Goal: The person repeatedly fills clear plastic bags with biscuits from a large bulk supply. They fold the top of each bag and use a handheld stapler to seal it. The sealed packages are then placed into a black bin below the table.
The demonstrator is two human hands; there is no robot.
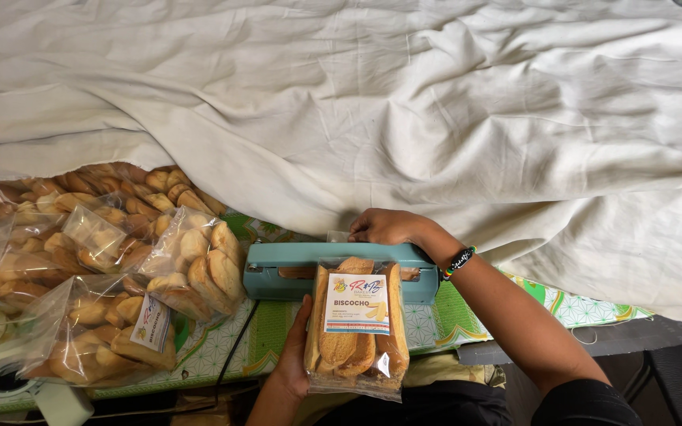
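A teal heat sealer (278, 260) lies across the table's front edge. My right hand (388, 227) presses down on its arm, fingers closed over the top. My left hand (294, 355) holds a clear bag of toasted biscuits (357, 331) with a white label from below. The bag's open top sits in the sealer's jaw. A beaded bracelet (458, 262) circles my right wrist.
A pile of filled clear biscuit bags (104, 260) fills the left side of the table. A large rumpled white cloth (436, 110) covers the back and right. A green patterned tablecloth (278, 331) shows under the sealer. A black cord (234, 347) and a tape dispenser (9, 379) lie at the front left.
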